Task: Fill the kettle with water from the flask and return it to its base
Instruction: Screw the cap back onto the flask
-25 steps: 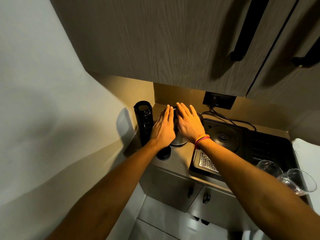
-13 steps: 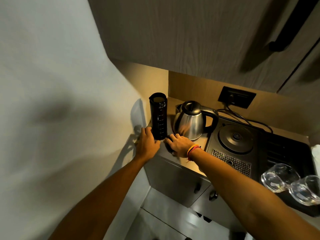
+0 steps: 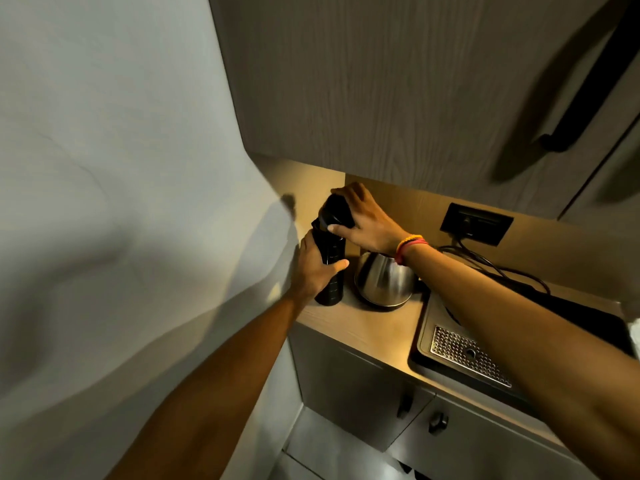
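Dim corner nook, with cabinet doors (image 3: 398,81) filling the upper half of the frame and a wooden counter (image 3: 363,327) crossing the lower middle. Black tray (image 3: 485,362) at the lower right, perforated drain grille in it, most of the round base hidden under the right forearm. Steel kettle (image 3: 384,282) at frame centre, standing on the bare counter just left of the tray, so off its base; lid state hard to tell from here. Black flask (image 3: 332,268) just left of the kettle, upright on the counter, close beside it but apparently not touching.

Left hand (image 3: 313,268) wrapped round the flask's middle, fingers closed firmly on the body. Right hand (image 3: 363,216) over the top, fingers curled shut on the dark cap (image 3: 336,211), which sits tilted against the neck.

Judged step: seating or turning the cap on the flask. Best done by squaring the cap to the neck first, since a tilted start risks crossed threads. Keep the left grip low and firm to stop the body spinning. Turn from the wrist only, with the elbow clear of the kettle. Worth confirming the kettle holds water before lifting it to the base at the right.
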Action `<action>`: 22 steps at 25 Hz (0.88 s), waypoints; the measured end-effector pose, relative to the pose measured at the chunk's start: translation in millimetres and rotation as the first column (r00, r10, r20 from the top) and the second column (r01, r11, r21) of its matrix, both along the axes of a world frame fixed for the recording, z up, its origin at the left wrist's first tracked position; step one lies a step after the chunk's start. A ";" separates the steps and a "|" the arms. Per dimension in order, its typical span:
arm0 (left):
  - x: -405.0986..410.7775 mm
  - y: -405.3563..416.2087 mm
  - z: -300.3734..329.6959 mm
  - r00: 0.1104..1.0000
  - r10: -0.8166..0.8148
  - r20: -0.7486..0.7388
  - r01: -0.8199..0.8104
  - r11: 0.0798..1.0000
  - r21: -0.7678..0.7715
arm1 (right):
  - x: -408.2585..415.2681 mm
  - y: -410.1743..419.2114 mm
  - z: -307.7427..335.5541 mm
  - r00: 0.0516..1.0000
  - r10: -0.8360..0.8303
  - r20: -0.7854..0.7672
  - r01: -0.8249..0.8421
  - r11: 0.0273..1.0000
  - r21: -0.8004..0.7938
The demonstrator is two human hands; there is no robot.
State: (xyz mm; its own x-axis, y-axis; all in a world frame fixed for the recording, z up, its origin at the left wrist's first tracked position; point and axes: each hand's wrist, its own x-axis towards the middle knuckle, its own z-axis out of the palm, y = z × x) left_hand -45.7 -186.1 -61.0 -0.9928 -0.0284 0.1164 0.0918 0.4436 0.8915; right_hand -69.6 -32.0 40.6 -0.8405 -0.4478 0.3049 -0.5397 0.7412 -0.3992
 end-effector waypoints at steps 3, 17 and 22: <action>-1.5 1.7 3.1 0.998 0.050 0.028 -0.049 0.998 -0.027 | -9.1 -13.6 -5.4 0.999 0.032 0.010 -0.033 0.982 0.184; 9.7 6.5 2.5 0.997 0.072 0.015 -0.071 0.997 -0.030 | 6.0 -28.6 -18.9 0.986 -0.067 -0.150 0.115 0.932 0.342; 25.7 12.9 -1.4 0.977 0.208 -0.038 -0.211 0.946 -0.246 | 7.0 -6.4 -24.0 0.995 -0.056 0.078 0.040 0.981 0.191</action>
State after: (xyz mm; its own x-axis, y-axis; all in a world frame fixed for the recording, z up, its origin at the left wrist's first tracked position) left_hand -20.0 -173.3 -62.4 -0.9662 -0.2041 0.1575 -0.0172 0.6607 0.7505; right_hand -62.6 -38.5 16.6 -0.8814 -0.4490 0.1467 -0.4723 0.8319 -0.2913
